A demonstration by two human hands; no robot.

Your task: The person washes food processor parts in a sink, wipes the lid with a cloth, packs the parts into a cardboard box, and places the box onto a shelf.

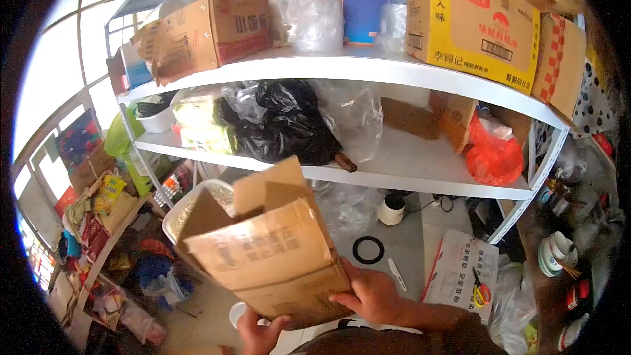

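An open cardboard box is held tilted in front of me, its top flaps raised and its printed side facing me. My left hand grips the lower left edge, thumb against the cardboard. On the right side, my right hand is closed on the box near its lower corner, thumb on the front face. What lies inside the box cannot be seen. Behind its left flap stands a white basket, partly covered. A black ring and a white pen-like stick lie beyond my right hand.
White metal shelving spans the front, holding a yellow carton, a black plastic bag and a red bag. Yellow-handled scissors rest on a flat printed carton at right. Stacked bowls stand farther right.
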